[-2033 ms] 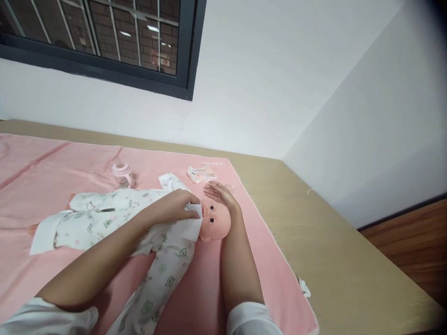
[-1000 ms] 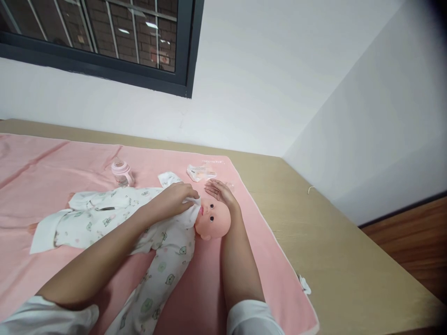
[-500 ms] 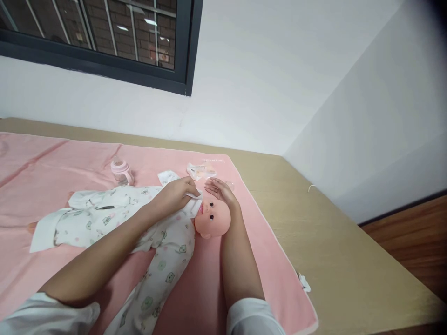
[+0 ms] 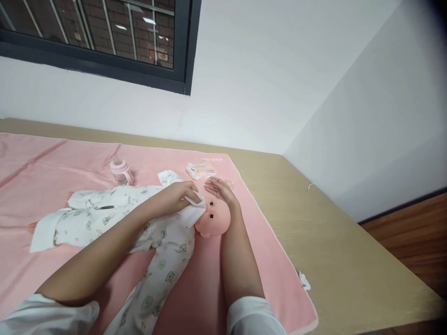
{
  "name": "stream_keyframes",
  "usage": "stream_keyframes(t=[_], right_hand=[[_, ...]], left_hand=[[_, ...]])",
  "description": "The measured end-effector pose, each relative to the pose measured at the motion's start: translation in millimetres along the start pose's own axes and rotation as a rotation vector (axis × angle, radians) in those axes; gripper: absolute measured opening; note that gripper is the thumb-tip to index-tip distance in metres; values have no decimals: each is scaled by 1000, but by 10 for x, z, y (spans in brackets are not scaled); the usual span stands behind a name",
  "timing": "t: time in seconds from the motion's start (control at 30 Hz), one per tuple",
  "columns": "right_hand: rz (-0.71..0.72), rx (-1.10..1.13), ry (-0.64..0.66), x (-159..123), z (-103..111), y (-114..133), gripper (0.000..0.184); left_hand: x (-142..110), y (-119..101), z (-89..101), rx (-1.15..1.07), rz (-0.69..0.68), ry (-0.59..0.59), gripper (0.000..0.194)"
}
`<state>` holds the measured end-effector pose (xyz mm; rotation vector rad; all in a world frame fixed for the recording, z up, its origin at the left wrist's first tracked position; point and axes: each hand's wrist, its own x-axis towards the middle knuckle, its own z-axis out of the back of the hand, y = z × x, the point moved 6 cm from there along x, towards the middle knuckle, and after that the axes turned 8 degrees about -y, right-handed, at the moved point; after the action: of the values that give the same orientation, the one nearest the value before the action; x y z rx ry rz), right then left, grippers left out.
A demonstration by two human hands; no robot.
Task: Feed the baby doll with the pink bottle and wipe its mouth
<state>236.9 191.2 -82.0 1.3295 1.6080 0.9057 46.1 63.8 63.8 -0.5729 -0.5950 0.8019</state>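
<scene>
Room: white wall (image 4: 240, 79) with a dark-framed window (image 4: 104, 44) at upper left; a wood-grained panel (image 4: 412, 246) at far right.
Board: a tan board (image 4: 335, 260) reaches to the wall, and a pink mat (image 4: 209, 288) covers much of it.
Left grip: my left hand (image 4: 174, 199) pinches a white cloth (image 4: 193, 214) between thumb and fingers, with hardly any gap; its free part drapes over the doll's mouth and chin.
Right grip: my right hand (image 4: 223, 191) is loosely cupped, fingers extended and palm bare, beyond the crown; my wrist appears to rest against the head.
Doll: the doll (image 4: 217, 219) lies on its back, head near the mat's right edge, feet toward the left, one sleeve stretched toward the near edge.
In the way: my left forearm crosses the patterned outfit (image 4: 77, 228) and hides part of the trunk; my right forearm runs between the head and the mat's right edge.
Far edge: a pink bottle (image 4: 121, 172) stands beyond the doll's legs; a clear packet (image 4: 200, 170) lies near the mat's far right corner, just past my right fingertips.
Right edge: a white scrap (image 4: 303, 280) sits at the mat's border, toward the near right corner.
</scene>
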Motion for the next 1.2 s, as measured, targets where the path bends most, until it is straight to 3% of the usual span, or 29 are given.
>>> stream_keyframes(t=[0.2,0.37,0.63,0.9,1.03,1.2], right_hand=[[7,-15,10,1,2,-3,20],[7,-14,4,-11,-4,5,21],[6,-21,-9,-42,-27,29,19],[-13,-13,-14,-23,-14,27,19],[-29,-12,-9,-10,-11,11,18],[9,-11,-7,-25,-14,17,21]], left_hand=[[12,23,-87,35,-6,49,40],[27,58,-49,32,7,-23,38],[51,103,-52,106,12,-41,39],[16,84,125,118,4,-112,30],[-82,-49,137,82,-31,-32,30],[-143,-132,3,163,-91,111,34]])
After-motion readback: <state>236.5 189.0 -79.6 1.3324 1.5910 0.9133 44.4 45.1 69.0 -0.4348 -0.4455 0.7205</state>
